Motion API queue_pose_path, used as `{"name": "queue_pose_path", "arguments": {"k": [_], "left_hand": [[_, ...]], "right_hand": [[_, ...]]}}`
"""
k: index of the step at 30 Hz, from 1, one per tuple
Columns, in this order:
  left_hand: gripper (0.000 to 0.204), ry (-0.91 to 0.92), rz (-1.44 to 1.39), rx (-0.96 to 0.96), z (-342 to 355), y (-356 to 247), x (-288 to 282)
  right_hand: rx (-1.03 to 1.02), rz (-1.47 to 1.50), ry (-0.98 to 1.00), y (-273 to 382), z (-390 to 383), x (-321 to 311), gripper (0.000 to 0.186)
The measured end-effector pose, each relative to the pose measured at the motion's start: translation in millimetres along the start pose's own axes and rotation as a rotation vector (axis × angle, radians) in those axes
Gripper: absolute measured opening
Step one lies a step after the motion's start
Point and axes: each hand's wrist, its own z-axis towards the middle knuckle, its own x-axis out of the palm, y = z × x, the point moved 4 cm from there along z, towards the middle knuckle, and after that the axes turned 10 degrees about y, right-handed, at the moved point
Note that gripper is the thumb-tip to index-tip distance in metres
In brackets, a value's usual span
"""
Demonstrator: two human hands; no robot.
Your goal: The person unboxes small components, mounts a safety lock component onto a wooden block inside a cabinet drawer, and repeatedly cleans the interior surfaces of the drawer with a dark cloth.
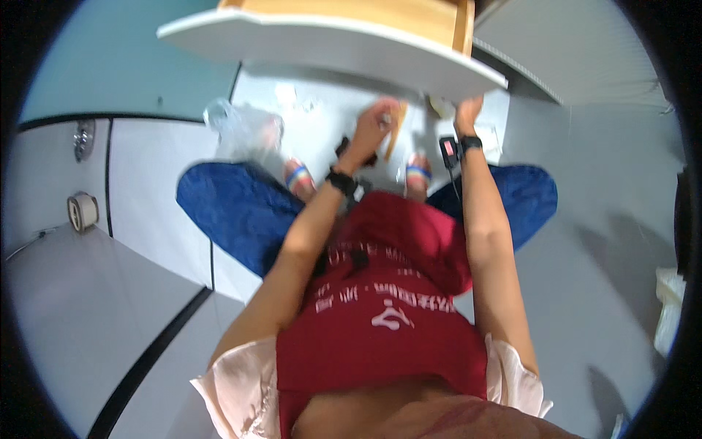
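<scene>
My left hand (374, 124) is low over the floor between my feet, its fingers curled and slightly blurred. A thin yellow, wood-coloured strip (393, 139) slants down from its fingertips, and the fingers look closed on the strip's upper end. At the lower edge of a white drawer front (351, 51) is my right hand (469, 115). Its fingertips are partly hidden there, so I cannot tell whether they grip the edge. The drawer (365, 13) is pulled out above both hands. Close to my right wrist sits a small black box (449, 151) with a cable.
A clear plastic bag (245, 128) lies on the floor left of my feet. Dark items (344, 148) show beside my left wrist. White paper (491, 143) is near my right wrist. A white cabinet (157, 183) stands at the left, with a grey panel (585, 51) at the upper right.
</scene>
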Motion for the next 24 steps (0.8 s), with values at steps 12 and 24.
{"name": "queue_pose_path", "arguments": {"k": [12,24], "left_hand": [[0.023,0.002,-0.313,0.257,-2,-58,4],[0.015,0.290,-0.026,0.218,-17,-31,-3]], "right_hand": [[0.590,0.332,0.172,69,-107,5,0.034],[0.526,0.378,0.512,150,-148,34,0.037]]}}
